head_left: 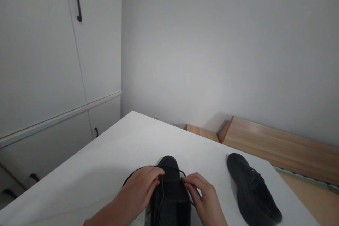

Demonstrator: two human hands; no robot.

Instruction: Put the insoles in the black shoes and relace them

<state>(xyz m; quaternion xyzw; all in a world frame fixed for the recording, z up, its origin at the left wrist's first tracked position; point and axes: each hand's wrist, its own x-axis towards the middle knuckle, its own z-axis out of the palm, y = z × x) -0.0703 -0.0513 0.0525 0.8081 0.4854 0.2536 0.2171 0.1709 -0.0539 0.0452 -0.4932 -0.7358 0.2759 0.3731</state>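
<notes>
While both hands meet over the black shoe [172, 196], the left hand [144, 185] pinches a thin dark lace [163, 192] between thumb and fingertips, a length of it hanging down over the shoe. The right hand [202, 194] has thumb and forefinger pressed together at the shoe's right side; I cannot tell exactly what lies between them. The shoe sits on the white table [127, 148], toe toward the far edge. A second shoe [251, 192], also black, lies near the table's right edge, nearer the viewer than the far right corner
</notes>
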